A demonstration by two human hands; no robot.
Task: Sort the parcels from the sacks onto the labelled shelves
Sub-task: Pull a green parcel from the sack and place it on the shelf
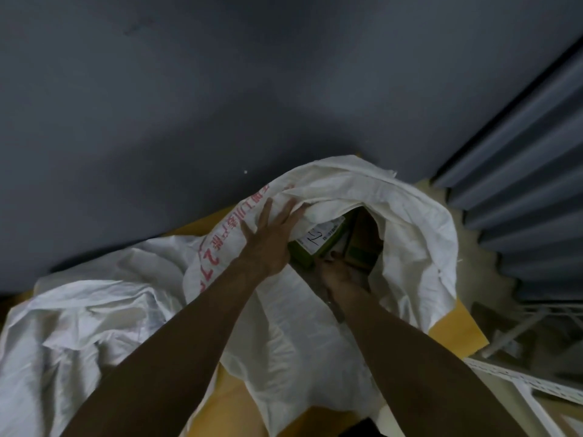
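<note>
Nearest me, both forearms run up from the bottom edge over a yellow surface (454, 326), with a slack, flattened spare sack (79, 310) lying to my left and a white shelf frame (520, 376) low on my right. Further in, my left hand (268, 238) lies on the red-printed side of the open sack (410, 234), fingers spread and mostly straight, pressing the cloth back by the rim so the mouth gapes. My right hand (342, 272) is inside that mouth, just below the green parcel (318, 241). It sits in shadow and I cannot tell whether its fingers are apart or already closed on anything.

The green parcel lies within the sack, just inside the opening, its white label with a handwritten mark facing up. A brown parcel (366, 222) sits deeper beside it.

As I judge it, the step is drawing one parcel out. To do it well I would pin the rim down with the left palm so the cloth cannot fold over the opening, get the right fingers under the parcel's near edge, lift it label-up so the mark stays readable, and clear the rim before turning away.

Beyond the sack are a dark grey wall (157, 89) and a ribbed shutter (520, 152)
</note>
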